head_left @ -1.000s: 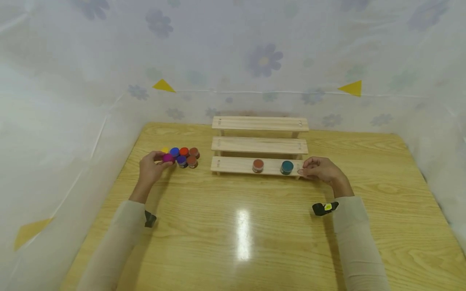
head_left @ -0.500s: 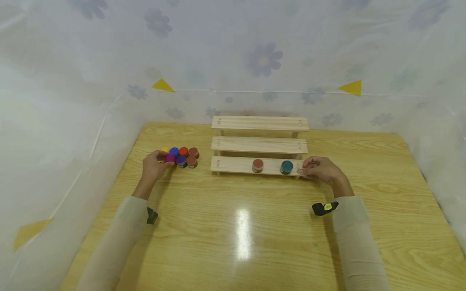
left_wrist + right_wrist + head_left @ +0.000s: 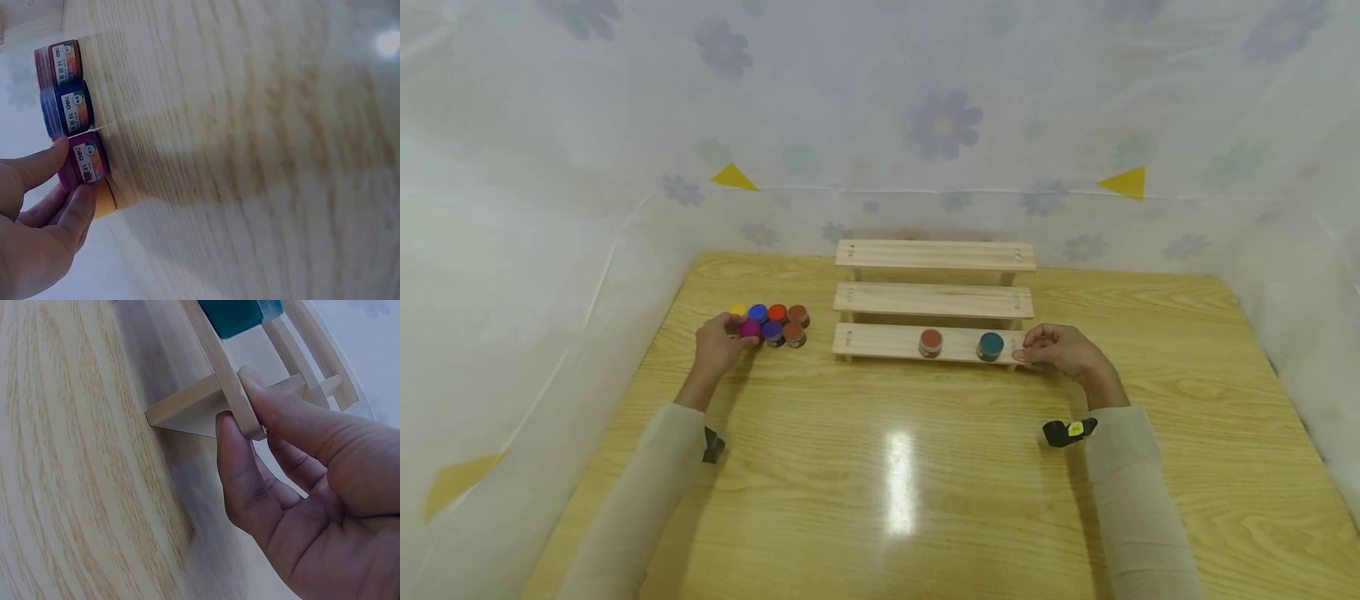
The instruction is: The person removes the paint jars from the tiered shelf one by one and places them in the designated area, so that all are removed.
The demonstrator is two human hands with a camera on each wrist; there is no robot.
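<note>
My left hand [image 3: 718, 343] pinches a magenta paint jar [image 3: 85, 160] between thumb and fingers, at the near left of a cluster of small jars on the table. Against it stands a dark blue jar [image 3: 66, 109], and a brown jar [image 3: 58, 65] follows in the same row. My right hand [image 3: 1063, 350] grips the right end of the lowest step of a wooden three-step rack [image 3: 880, 340], thumb on top and a finger beneath. On that step sit a brown jar [image 3: 931, 342] and a teal jar [image 3: 990, 346], the teal one closer to my right hand.
Behind the front jars are a yellow jar [image 3: 739, 310], a blue jar [image 3: 757, 314], a red jar [image 3: 777, 314] and another brown jar [image 3: 799, 316]. The rack stands near the table's back edge, before a flowered sheet [image 3: 880, 100] that also hangs at both sides.
My left hand has shifted slightly right with the magenta jar, bringing it close against the dark blue jar. My right hand keeps its grip on the rack.
</note>
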